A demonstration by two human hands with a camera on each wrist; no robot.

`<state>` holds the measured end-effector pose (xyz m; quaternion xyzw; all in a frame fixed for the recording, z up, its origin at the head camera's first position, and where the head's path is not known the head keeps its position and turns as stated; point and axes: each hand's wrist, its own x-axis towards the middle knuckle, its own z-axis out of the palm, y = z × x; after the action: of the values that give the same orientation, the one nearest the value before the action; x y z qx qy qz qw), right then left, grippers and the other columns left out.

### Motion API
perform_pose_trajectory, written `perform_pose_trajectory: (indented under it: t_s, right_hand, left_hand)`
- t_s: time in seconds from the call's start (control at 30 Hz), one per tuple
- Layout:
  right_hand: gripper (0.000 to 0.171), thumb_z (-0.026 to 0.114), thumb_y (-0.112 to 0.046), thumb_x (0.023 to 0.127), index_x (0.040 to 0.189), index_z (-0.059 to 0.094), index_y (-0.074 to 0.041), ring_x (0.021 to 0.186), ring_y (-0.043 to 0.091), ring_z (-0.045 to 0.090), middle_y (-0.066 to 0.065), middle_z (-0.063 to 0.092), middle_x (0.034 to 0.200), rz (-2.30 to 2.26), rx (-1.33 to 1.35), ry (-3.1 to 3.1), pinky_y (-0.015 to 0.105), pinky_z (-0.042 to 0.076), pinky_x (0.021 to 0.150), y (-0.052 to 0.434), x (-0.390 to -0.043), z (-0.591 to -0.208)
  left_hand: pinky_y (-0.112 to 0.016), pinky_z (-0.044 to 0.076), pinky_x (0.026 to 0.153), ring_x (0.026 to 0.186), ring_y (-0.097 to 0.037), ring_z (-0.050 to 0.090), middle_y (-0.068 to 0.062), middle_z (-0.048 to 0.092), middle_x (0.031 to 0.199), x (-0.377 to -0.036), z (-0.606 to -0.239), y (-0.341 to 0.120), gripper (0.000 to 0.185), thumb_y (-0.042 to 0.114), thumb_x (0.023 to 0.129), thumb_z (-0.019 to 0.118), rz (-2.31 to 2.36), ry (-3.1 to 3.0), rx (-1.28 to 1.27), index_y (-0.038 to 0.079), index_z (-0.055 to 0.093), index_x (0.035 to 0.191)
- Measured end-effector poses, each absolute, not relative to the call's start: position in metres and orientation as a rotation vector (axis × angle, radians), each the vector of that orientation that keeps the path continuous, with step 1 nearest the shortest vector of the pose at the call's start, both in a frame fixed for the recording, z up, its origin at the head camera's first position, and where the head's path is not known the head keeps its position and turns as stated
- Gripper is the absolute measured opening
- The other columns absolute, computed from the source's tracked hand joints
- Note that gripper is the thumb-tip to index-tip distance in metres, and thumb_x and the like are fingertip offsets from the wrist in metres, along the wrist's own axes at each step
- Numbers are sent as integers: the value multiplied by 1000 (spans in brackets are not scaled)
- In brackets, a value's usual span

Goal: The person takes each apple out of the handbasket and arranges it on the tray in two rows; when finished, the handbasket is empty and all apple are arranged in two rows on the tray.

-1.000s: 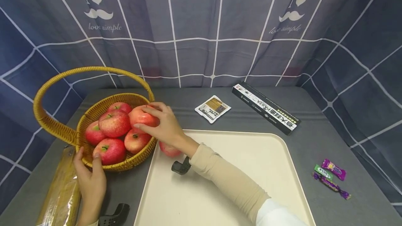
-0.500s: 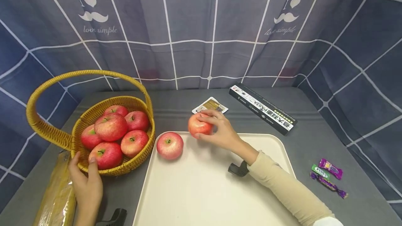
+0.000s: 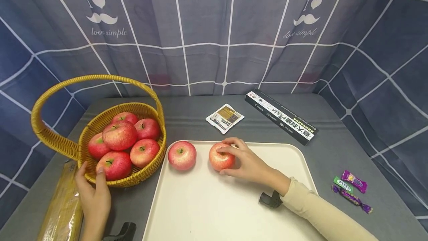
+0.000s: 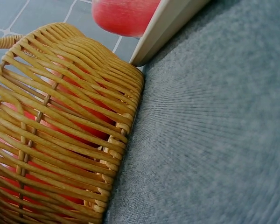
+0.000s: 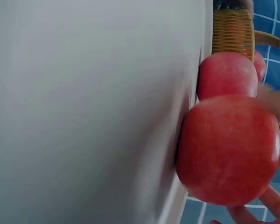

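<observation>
A taped brown package (image 3: pixel 61 203) lies at the near left of a gray desk (image 3: pixel 133 196), with a cream tray (image 3: pixel 207 211) at center. A person's left hand (image 3: pixel 93 196) holds the near rim of a yellow wicker basket (image 3: pixel 153 166), thumb over the edge. Three wrapped candies (image 3: pixel 343 184) lie clustered to the tray's right. The right hand (image 3: pixel 245 161) grips a red apple (image 3: pixel 220 159) between thumb and fingers, down at the tray's surface near its far edge. A second apple (image 3: pixel 182 155) sits stem up in the far left corner, apart from it. Six apples (image 3: pixel 119 135) show inside the basket. Beyond the tray lie a flat sachet (image 3: pixel 225 118) and, to its right, a slanting black pasta box (image 3: pixel 282 116). A blue-gray checked curtain (image 3: pixel 207 62) hangs behind.
</observation>
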<state>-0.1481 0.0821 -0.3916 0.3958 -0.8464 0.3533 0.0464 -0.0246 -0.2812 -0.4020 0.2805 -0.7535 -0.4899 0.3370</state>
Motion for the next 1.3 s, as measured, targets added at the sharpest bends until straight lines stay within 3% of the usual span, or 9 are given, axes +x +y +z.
perform_pose_trajectory:
  t_s: [0.27,0.47,0.63,0.77,0.9,0.97,1.07,1.17,1.3]
  right_hand:
    - [51,72,-37,74,120,55,-23,124,14,39,-2,41,131,1143,1256,-2478,36,42,95,39,-155,-350]
    - [54,66,-44,77,125,51,-25,121,6,38,-5,44,128,1125,1410,-2429,24,36,100,-47,-166,-316]
    - [62,62,-50,78,132,41,-27,115,4,39,-6,43,128,1027,1526,-2552,18,39,93,-120,-170,-298]
    - [75,57,-57,79,141,24,-34,126,6,33,-5,34,139,880,1546,-2735,25,38,98,-166,-166,-293]
    - [84,52,-66,76,143,7,-40,140,14,10,-1,12,151,736,1478,-2926,38,28,107,-196,-160,-296]
    - [83,49,-69,76,142,5,-44,141,17,6,-1,7,152,682,1413,-2990,42,27,107,-205,-159,-301]
    - [73,49,-65,79,142,18,-41,138,16,15,-5,19,149,713,1361,-2962,40,28,106,-210,-162,-311]
    - [63,56,-57,79,136,38,-36,131,10,27,-10,37,139,887,1358,-2840,31,32,104,-206,-168,-318]
    - [57,69,-49,72,124,54,-32,124,1,34,-15,48,128,1216,1355,-2690,17,34,97,-188,-173,-318]
  left_hand:
    - [-27,10,111,135,-15,19,-17,28,143,-26,-404,-281,49,22,93,42,-1271,-1950,708,8,29,138]
    - [-27,10,111,135,-17,20,-17,28,142,-26,-403,-283,49,21,93,42,-1267,-1943,699,7,28,138]
    - [-32,9,113,135,-18,18,-18,27,143,-25,-402,-282,50,21,93,41,-1280,-1958,684,6,27,138]
    - [-37,8,113,136,-19,17,-18,26,143,-23,-400,-282,51,22,93,41,-1289,-1967,689,6,26,139]
    - [-39,9,113,135,-21,19,-19,27,143,-22,-399,-282,51,24,93,42,-1278,-1967,688,5,27,138]
    - [-40,9,113,135,-22,19,-20,27,142,-22,-398,-282,51,23,93,42,-1274,-1968,677,4,27,138]
    - [-40,9,113,135,-25,19,-20,28,141,-23,-397,-282,51,22,93,42,-1267,-1973,669,3,27,138]
    - [-40,8,113,136,-26,18,-20,27,142,-23,-397,-282,51,23,93,42,-1268,-1983,671,4,26,138]
    - [-39,8,113,136,-26,17,-20,27,142,-21,-398,-280,51,23,93,42,-1277,-1975,683,5,26,139]
